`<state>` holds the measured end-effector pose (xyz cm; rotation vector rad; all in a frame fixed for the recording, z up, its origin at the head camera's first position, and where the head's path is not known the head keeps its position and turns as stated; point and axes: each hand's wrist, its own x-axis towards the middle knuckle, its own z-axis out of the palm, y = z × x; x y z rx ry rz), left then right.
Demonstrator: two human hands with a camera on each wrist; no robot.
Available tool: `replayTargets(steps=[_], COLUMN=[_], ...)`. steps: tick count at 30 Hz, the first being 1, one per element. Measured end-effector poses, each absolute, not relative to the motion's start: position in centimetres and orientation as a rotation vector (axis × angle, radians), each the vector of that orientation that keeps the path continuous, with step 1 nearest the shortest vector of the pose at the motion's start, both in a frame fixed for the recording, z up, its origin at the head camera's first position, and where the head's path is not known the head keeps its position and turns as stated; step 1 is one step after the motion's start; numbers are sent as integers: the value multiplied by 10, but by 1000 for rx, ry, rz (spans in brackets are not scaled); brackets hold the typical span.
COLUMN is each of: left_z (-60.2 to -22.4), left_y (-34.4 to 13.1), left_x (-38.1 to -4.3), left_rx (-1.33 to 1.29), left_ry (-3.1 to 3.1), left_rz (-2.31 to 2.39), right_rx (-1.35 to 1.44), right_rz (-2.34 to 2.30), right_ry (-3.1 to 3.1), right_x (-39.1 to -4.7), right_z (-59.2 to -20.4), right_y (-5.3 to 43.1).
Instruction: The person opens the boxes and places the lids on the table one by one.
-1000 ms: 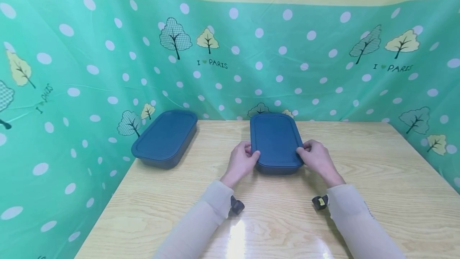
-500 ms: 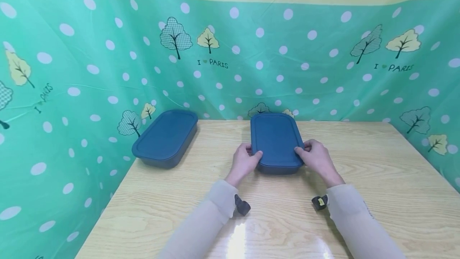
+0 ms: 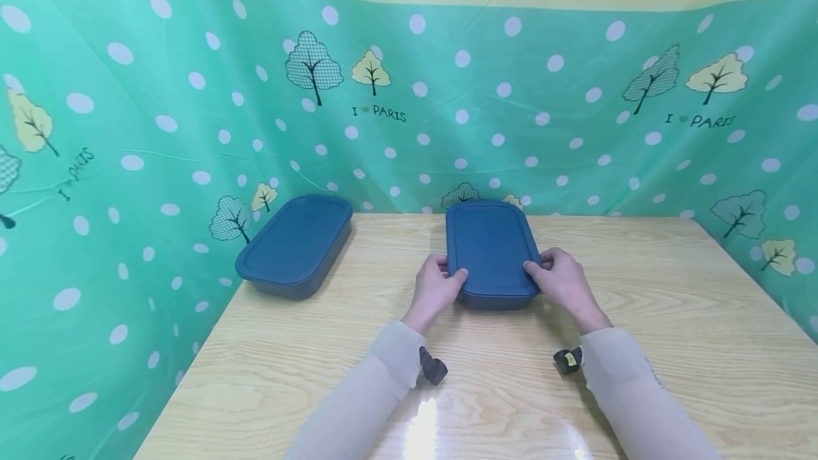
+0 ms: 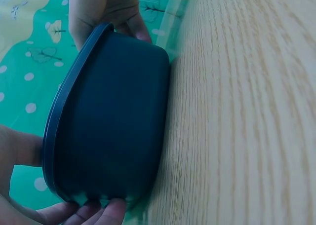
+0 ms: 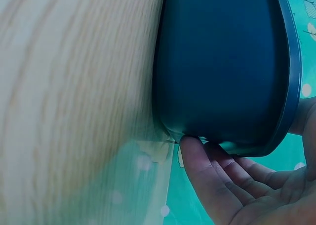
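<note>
A dark blue rectangular lidded food container stands on the wooden table near its back edge. My left hand grips its left side at the near corner, thumb on top of the lid and fingers along the side wall. On the opposite side my right hand holds it the same way, thumb over the lid's edge. In the left wrist view the near wall of the container rises from the tabletop, with the lid's rim in place. The right wrist view shows my right fingers against the side wall.
A second dark blue lidded container stands at the table's back left, angled. Behind the wooden table hangs a green dotted curtain with printed trees, which also runs down both sides. A small black camera sits at each wrist.
My left hand and forearm have shifted slightly to the right, its thumb farther onto the lid. My right thumb has also edged inward a little. Both containers remain where they were.
</note>
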<state>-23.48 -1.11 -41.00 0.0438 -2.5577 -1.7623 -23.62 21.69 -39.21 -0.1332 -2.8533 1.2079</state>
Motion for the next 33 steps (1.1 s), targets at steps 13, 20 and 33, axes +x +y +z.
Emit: replayTargets(steps=[13,20,33], left_z=[-408,-409,-408], left_y=[-10,-11,-11], left_x=[-236,-237,-234], left_rx=[23,2,-8], left_ry=[-2575,-2556,-2562], left_rz=[-1727,-1749,-1754], right_rx=[-138,-138,-137], right_rz=[1192,1171,1150], right_ry=[-2847,-2868,-2873], right_x=[-234,-234,-234], right_z=[-390,-389,-389], right_y=[218,216,216])
